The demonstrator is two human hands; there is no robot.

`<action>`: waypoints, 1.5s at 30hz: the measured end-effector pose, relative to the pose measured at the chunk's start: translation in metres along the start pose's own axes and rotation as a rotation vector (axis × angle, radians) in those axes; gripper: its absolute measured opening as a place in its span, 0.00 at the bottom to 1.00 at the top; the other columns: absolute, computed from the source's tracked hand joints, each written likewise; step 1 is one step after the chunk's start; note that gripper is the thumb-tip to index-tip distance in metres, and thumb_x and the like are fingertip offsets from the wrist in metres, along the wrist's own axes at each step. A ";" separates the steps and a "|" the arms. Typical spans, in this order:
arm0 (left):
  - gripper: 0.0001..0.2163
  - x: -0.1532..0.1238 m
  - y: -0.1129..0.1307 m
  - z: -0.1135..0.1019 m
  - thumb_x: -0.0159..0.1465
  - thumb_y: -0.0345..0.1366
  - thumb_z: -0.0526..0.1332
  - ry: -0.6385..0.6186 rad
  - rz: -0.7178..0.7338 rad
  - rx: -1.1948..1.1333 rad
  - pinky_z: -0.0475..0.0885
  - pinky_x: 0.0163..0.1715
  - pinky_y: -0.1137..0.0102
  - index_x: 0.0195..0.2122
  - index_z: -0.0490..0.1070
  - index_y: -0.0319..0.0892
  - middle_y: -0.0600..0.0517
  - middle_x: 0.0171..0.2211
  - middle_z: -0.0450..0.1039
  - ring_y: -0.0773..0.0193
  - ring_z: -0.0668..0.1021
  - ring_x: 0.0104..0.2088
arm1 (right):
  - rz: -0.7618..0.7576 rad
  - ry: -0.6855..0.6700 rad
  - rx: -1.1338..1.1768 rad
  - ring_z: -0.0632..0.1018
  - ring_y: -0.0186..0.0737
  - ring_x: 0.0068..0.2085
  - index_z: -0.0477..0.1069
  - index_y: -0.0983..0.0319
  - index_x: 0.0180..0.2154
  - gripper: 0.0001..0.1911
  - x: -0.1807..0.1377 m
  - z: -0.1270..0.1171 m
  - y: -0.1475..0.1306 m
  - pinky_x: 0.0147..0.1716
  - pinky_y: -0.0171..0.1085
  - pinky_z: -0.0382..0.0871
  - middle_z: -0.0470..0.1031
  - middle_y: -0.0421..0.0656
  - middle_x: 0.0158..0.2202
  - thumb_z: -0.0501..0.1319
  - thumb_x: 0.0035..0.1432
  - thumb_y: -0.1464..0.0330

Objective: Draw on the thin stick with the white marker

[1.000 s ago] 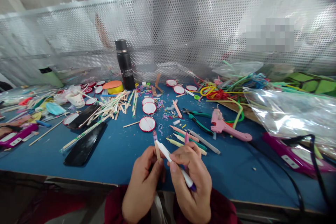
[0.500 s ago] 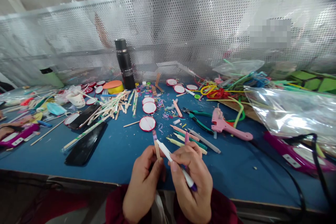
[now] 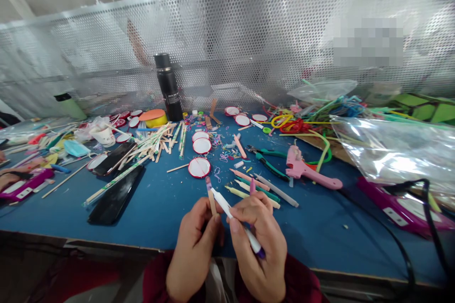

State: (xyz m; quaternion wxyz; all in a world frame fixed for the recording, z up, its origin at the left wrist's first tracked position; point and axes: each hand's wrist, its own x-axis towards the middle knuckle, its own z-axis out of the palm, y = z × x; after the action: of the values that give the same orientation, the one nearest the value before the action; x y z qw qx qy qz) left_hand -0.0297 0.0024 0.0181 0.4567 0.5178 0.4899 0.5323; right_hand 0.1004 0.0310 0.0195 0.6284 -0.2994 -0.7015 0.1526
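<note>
My left hand (image 3: pixel 194 251) pinches a short wooden craft stick (image 3: pixel 211 196) upright; the stick's top end is coloured purple. My right hand (image 3: pixel 259 241) grips a white marker pen (image 3: pixel 236 222) with a purple end, its tip resting against the stick just below the coloured part. Both hands hover over the near edge of the blue table (image 3: pixel 159 208). Just beyond my fingers lie several coloured pens (image 3: pixel 258 184) and a red-rimmed white disc (image 3: pixel 199 167).
A pink glue gun (image 3: pixel 307 170) and green pliers (image 3: pixel 270 163) lie right of centre. Wooden sticks (image 3: pixel 156 144) are heaped on the left near two black phones (image 3: pixel 115 194). A black flask (image 3: pixel 168 86) stands at the back by the perforated metal screen (image 3: pixel 249 42). Plastic bags (image 3: pixel 394 156) fill the right.
</note>
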 end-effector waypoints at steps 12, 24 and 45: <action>0.12 -0.001 -0.001 0.000 0.73 0.46 0.59 0.006 -0.008 -0.020 0.66 0.32 0.73 0.39 0.73 0.42 0.55 0.27 0.68 0.67 0.69 0.28 | 0.016 0.006 0.004 0.75 0.37 0.33 0.68 0.58 0.37 0.08 0.000 0.000 -0.002 0.56 0.51 0.60 0.73 0.35 0.31 0.58 0.62 0.77; 0.12 -0.003 -0.001 0.000 0.73 0.45 0.59 0.004 -0.002 -0.020 0.66 0.33 0.73 0.41 0.74 0.42 0.55 0.27 0.68 0.67 0.69 0.29 | 0.026 0.018 -0.004 0.75 0.36 0.33 0.69 0.58 0.38 0.08 0.000 0.000 -0.001 0.57 0.50 0.60 0.73 0.35 0.31 0.59 0.62 0.77; 0.12 -0.001 -0.001 0.001 0.74 0.44 0.57 -0.004 0.018 0.004 0.66 0.36 0.73 0.38 0.69 0.42 0.56 0.30 0.68 0.67 0.68 0.32 | -0.013 0.005 -0.001 0.76 0.35 0.34 0.69 0.59 0.38 0.08 0.001 0.001 -0.001 0.58 0.50 0.59 0.73 0.35 0.32 0.58 0.63 0.78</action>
State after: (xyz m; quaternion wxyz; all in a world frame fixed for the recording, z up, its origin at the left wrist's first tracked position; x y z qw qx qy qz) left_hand -0.0285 0.0012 0.0167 0.4519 0.5242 0.4853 0.5344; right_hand 0.0991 0.0304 0.0208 0.6312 -0.2953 -0.7019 0.1474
